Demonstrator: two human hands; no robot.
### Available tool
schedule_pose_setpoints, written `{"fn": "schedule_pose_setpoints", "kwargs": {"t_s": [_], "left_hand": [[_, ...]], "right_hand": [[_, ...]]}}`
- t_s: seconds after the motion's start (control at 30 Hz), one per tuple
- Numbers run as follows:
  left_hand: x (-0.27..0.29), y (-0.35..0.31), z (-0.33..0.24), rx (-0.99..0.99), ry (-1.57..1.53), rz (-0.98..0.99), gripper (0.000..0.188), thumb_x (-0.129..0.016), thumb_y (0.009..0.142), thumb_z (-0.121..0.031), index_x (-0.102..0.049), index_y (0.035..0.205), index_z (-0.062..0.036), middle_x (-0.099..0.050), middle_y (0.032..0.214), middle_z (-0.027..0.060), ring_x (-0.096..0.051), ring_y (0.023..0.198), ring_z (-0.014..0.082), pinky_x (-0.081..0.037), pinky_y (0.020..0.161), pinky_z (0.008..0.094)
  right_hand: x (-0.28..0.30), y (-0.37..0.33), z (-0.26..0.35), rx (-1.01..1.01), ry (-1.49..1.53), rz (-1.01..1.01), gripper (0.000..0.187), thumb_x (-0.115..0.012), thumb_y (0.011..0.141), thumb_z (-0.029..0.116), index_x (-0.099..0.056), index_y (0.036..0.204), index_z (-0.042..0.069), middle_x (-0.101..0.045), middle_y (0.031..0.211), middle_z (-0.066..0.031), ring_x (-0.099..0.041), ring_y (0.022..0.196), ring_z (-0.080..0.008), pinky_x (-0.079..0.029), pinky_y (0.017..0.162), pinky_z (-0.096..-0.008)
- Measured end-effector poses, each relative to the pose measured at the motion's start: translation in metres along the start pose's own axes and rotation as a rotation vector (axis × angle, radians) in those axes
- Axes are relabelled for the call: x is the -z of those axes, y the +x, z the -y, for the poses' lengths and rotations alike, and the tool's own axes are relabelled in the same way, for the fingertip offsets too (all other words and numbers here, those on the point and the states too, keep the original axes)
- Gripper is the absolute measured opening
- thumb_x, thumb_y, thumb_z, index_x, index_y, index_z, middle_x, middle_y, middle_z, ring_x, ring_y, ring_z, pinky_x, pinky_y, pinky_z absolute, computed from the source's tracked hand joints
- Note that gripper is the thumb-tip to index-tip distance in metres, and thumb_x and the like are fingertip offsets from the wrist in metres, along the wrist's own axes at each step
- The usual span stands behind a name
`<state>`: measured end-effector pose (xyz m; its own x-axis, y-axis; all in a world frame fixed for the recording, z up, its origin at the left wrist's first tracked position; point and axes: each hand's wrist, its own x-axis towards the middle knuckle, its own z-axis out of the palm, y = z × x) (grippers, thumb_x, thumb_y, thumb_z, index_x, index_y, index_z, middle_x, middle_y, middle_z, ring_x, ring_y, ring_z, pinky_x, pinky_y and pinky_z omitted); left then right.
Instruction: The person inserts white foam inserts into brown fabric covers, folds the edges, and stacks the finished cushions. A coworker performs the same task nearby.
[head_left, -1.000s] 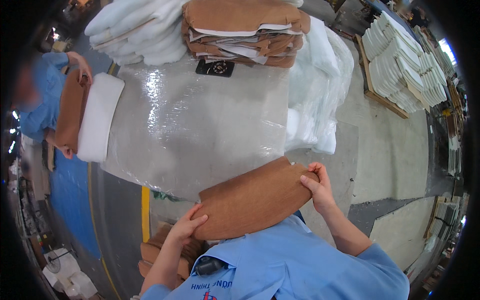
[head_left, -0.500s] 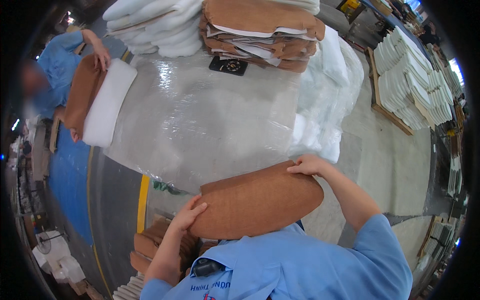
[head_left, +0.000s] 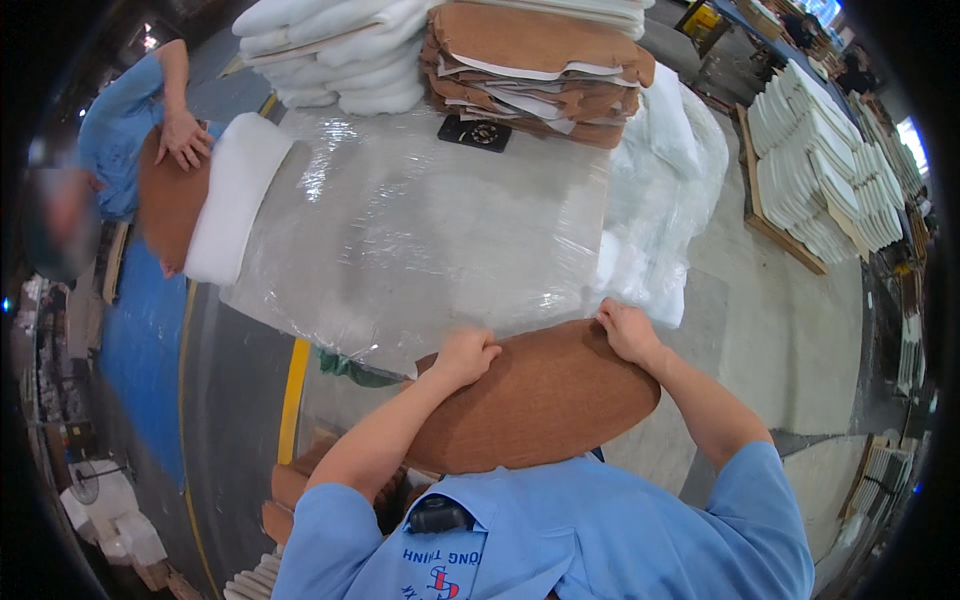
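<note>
A brown fabric-covered cushion (head_left: 540,405), long with rounded ends, is held against my front at the near edge of the plastic-covered table (head_left: 420,230). My left hand (head_left: 468,358) is closed on its far edge near the middle, slightly blurred by motion. At the far edge's right end, my right hand (head_left: 628,332) pinches the fabric with curled fingers. What lies inside the cover does not show.
Stacked white pads (head_left: 340,60) and brown fabric covers (head_left: 540,60) stand at the back, near a black object with a dial (head_left: 475,133). At left, a co-worker's hand (head_left: 184,138) presses a brown cover (head_left: 172,200) beside a white pad (head_left: 238,195). Plastic-wrapped white material (head_left: 655,200) lies right.
My left hand has moved from the cushion's left end to its far edge. My right hand has shifted slightly right and curled its fingers. The co-worker's brown cover and pad have shifted.
</note>
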<state>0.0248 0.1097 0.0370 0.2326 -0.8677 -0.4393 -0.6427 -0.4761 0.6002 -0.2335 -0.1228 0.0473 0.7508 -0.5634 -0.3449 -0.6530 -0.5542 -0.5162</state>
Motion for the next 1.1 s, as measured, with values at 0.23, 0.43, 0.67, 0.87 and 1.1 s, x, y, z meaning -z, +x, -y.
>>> {"fn": "schedule_pose_setpoints", "kwargs": {"t_s": [0.23, 0.43, 0.67, 0.87, 1.1], "left_hand": [[0.001, -0.009, -0.015, 0.016, -0.119, -0.144, 0.030, -0.062, 0.104, -0.032, -0.067, 0.110, -0.0030, -0.072, 0.102, 0.0235, -0.068, 0.101, 0.0423, -0.052, 0.089, 0.0500], [0.013, 0.006, -0.006, 0.142, 0.000, 0.041, 0.057, -0.059, 0.103, -0.050, -0.065, 0.128, 0.0008, -0.072, 0.120, 0.0275, -0.068, 0.114, 0.0423, -0.051, 0.099, 0.0502], [-0.013, 0.028, 0.002, 0.073, 0.073, -0.021, 0.046, -0.053, 0.106, -0.048, -0.074, 0.107, -0.0078, -0.073, 0.100, 0.0267, -0.069, 0.099, 0.0457, -0.053, 0.087, 0.0549], [-0.025, 0.029, 0.009, 0.021, 0.120, -0.240, 0.047, -0.053, 0.107, -0.047, -0.066, 0.087, -0.0071, -0.070, 0.081, 0.0219, -0.068, 0.077, 0.0470, -0.052, 0.069, 0.0557], [-0.032, 0.035, 0.015, -0.032, 0.106, -0.343, 0.044, -0.057, 0.106, -0.046, -0.065, 0.084, -0.0079, -0.069, 0.077, 0.0192, -0.067, 0.073, 0.0454, -0.051, 0.064, 0.0537]], "right_hand": [[0.009, 0.007, 0.013, 0.018, -0.093, 0.271, 0.035, -0.066, 0.099, 0.034, -0.070, 0.115, 0.003, -0.075, 0.095, -0.0201, -0.073, 0.090, -0.0376, -0.057, 0.080, -0.0480], [-0.002, 0.035, 0.059, -0.372, -0.080, 0.434, 0.030, -0.062, 0.097, 0.022, -0.073, 0.086, -0.003, -0.072, 0.075, -0.0168, -0.069, 0.057, -0.0291, -0.057, 0.057, -0.0440], [-0.044, 0.041, 0.048, -0.503, 0.032, 0.122, 0.030, -0.062, 0.097, 0.023, -0.077, 0.096, -0.003, -0.077, 0.099, -0.0226, -0.075, 0.093, -0.0385, -0.058, 0.085, -0.0478], [-0.062, 0.035, 0.046, -0.460, 0.165, -0.111, 0.031, -0.062, 0.101, 0.029, -0.076, 0.104, 0.001, -0.074, 0.105, -0.0251, -0.069, 0.105, -0.0450, -0.053, 0.093, -0.0534], [-0.069, 0.041, 0.046, -0.421, 0.170, -0.153, 0.030, -0.062, 0.101, 0.028, -0.074, 0.098, 0.001, -0.073, 0.100, -0.0262, -0.067, 0.100, -0.0469, -0.053, 0.091, -0.0550]]}}
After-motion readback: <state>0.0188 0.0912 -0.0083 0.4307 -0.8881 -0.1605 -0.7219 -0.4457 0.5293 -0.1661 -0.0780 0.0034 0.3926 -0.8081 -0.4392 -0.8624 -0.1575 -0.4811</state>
